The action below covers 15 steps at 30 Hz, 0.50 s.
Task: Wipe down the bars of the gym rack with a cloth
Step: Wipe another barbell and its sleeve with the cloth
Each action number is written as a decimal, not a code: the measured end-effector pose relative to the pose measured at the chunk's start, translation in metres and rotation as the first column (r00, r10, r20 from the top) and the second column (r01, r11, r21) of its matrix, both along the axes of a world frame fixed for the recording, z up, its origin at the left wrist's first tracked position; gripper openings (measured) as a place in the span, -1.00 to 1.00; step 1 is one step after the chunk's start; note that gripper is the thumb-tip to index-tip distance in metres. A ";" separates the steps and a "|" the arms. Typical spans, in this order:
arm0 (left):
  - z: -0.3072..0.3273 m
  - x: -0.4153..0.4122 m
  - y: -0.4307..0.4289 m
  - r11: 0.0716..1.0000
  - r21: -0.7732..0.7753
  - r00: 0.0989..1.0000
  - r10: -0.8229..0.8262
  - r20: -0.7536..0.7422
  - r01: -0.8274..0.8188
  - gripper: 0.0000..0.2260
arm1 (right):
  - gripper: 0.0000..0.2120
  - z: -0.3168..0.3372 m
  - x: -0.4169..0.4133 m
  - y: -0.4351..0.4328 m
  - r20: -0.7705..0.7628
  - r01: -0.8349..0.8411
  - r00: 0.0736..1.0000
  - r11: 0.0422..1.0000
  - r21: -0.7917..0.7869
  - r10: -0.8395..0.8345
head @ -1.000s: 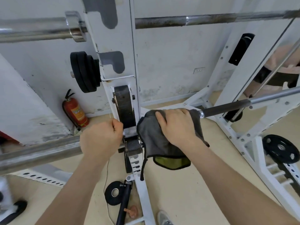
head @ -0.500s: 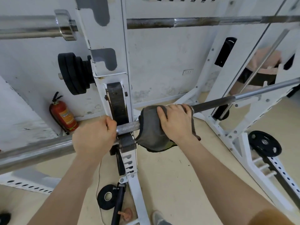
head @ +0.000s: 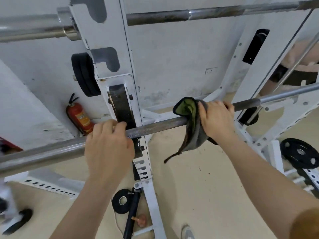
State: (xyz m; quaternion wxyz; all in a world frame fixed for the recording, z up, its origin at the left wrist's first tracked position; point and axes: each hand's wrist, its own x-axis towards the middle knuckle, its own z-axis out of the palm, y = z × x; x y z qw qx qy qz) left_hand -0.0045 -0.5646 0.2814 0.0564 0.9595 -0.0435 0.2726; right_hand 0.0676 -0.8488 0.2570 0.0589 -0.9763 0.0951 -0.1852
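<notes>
- Slid cloth [head: 191,128] rightward along bar [head: 160,124], now apart from upright [head: 120,66], green lining showing.
- Gripping cloth against bar with right hand [head: 215,119], fingers curled.
- Still holding bar beside upright with left hand [head: 108,149], fingers curled over.

cloth [head: 193,128] grey, green underside | bar [head: 155,125] steel-grey | rack [head: 120,69] white | fire extinguisher [head: 78,118] red

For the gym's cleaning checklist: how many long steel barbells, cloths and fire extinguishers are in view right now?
Long steel barbells: 2, the upper barbell and the lower barbell
Grey cloth with green lining: 1
Red fire extinguisher: 1
Total: 4
</notes>
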 end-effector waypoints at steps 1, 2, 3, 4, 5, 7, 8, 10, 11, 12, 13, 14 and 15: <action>0.005 -0.007 -0.020 0.999 -0.009 0.998 -0.054 -0.011 0.054 -0.81 | -0.44 0.001 0.008 0.005 0.005 0.044 0.999 0.999 -0.009 -0.044; 0.009 -0.011 -0.040 0.994 -0.015 0.993 -0.109 -0.041 0.109 -0.82 | -0.47 0.000 0.011 0.021 0.024 0.057 0.998 0.998 -0.012 -0.056; 0.009 -0.008 -0.058 0.988 -0.010 0.984 -0.153 -0.088 0.152 -0.80 | -0.52 -0.003 0.009 0.042 0.062 0.033 0.998 0.999 0.008 -0.033; 0.008 0.001 -0.071 0.984 -0.009 0.975 -0.176 -0.134 0.177 -0.77 | -0.57 -0.007 0.006 0.061 0.110 -0.035 0.993 0.999 0.017 0.033; 0.007 0.013 -0.082 0.984 -0.024 0.967 -0.177 -0.181 0.176 -0.72 | -0.60 -0.012 0.003 0.072 0.141 -0.125 0.982 0.992 0.004 0.124; 0.006 0.033 -0.100 0.989 0.044 0.933 -0.121 -0.340 0.144 -0.52 | -0.61 -0.014 0.002 0.065 0.112 -0.303 0.945 0.952 -0.049 0.307; 0.004 0.039 -0.109 0.983 0.139 0.904 -0.054 -0.423 0.124 -0.46 | -0.58 -0.014 0.006 0.047 0.103 -0.372 0.919 0.924 -0.083 0.380; 0.003 0.046 -0.131 0.972 0.218 0.848 0.040 -0.528 0.090 -0.40 | -0.54 -0.011 0.016 -0.002 0.110 -0.390 0.909 0.914 -0.110 0.401; 0.003 0.047 -0.143 0.973 0.214 0.835 0.048 -0.548 0.084 -0.35 | -0.52 -0.009 0.023 -0.029 0.135 -0.341 0.926 0.933 -0.111 0.354; 0.002 0.047 -0.152 0.975 0.208 0.837 0.052 -0.545 0.075 -0.33 | -0.51 -0.007 0.028 -0.055 0.142 -0.288 0.943 0.952 -0.102 0.300; -0.001 0.048 -0.159 0.973 0.222 0.839 0.069 -0.540 0.063 -0.36 | -0.50 -0.005 0.030 -0.077 0.151 -0.235 0.958 0.968 -0.089 0.246; -0.004 0.051 -0.162 0.970 0.239 0.848 0.092 -0.522 0.042 -0.43 | -0.50 -0.005 0.031 -0.091 0.164 -0.184 0.967 0.980 -0.073 0.194; -0.009 0.056 -0.164 0.967 0.255 0.866 0.106 -0.489 0.026 -0.53 | -0.50 -0.005 0.033 -0.095 0.172 -0.137 0.974 0.989 -0.055 0.145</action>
